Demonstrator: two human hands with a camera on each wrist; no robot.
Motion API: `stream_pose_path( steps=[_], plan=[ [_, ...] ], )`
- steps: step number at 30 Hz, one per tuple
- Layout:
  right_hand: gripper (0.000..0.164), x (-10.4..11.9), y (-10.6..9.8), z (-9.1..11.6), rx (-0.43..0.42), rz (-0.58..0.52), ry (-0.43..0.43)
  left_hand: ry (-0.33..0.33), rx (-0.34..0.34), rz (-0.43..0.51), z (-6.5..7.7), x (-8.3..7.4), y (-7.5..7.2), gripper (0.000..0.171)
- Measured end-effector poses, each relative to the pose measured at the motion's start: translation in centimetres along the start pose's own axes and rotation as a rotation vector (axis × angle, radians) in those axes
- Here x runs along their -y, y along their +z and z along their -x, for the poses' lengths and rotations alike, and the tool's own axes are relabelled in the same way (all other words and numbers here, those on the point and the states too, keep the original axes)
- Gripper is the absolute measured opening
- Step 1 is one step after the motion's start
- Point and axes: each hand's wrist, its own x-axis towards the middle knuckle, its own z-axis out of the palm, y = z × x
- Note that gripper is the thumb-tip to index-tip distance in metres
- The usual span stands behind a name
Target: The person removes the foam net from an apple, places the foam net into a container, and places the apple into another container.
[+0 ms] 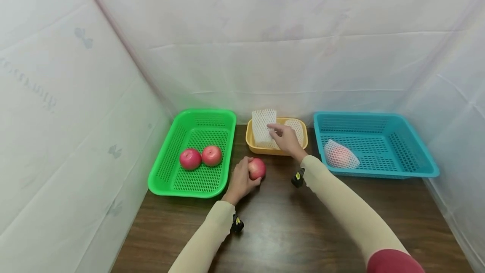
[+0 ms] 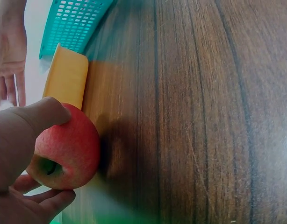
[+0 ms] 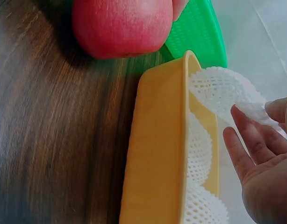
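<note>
My left hand (image 1: 241, 179) grips a red apple (image 1: 257, 168) by its sides, with the thumb curled over it in the left wrist view. The apple's stem hollow (image 2: 51, 167) faces that camera. Over the small yellow basket (image 1: 270, 151), my right hand (image 1: 285, 138) pinches a white foam net sleeve (image 1: 264, 123) between thumb and fingers. The sleeve's lower end is still within the basket. More foam net sleeves (image 3: 203, 205) lie in the basket, partly hidden by its wall in the right wrist view.
On the left stands a green basket (image 1: 159, 180) with two bare apples (image 1: 201, 157). At right, a blue basket (image 1: 379, 148) holds one apple in a foam net (image 1: 341, 155). Pale curtains (image 1: 242, 62) enclose the brown wooden table (image 1: 288, 231) at the back and sides.
</note>
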Motion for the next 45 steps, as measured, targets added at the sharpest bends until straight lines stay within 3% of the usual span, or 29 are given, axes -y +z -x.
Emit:
stream_pose_path(
  steps=[8,13,16,25,29,35,41,45],
  plan=[
    [0.037,-0.5,0.6,0.0,0.089,0.116,0.048,-0.007,0.014,0.001,-0.1,-0.2,0.0,0.063],
    [0.039,-0.8,0.7,0.1,0.159,0.226,0.015,-0.020,0.010,0.001,-0.2,-0.2,0.0,0.064],
    [0.039,-0.8,0.7,0.1,0.162,0.310,-0.013,-0.036,0.014,0.000,-0.2,-0.1,0.1,0.065],
    [0.041,-0.3,0.6,0.0,0.147,0.603,0.008,-0.035,0.004,0.004,0.1,0.1,0.2,0.065],
    [0.040,-0.1,0.8,0.1,0.121,0.638,-0.012,-0.028,-0.003,0.002,0.1,0.1,0.3,0.065],
    [0.044,0.0,1.3,0.0,0.113,0.597,-0.088,-0.025,-0.006,-0.001,0.1,0.0,0.3,0.064],
    [0.063,0.1,1.7,0.2,0.277,0.603,-0.177,-0.015,-0.020,0.014,0.2,0.0,0.4,0.064],
    [0.068,-0.3,2.0,0.1,0.376,0.644,-0.168,-0.006,-0.024,0.007,0.2,-0.1,0.4,0.065]
  ],
)
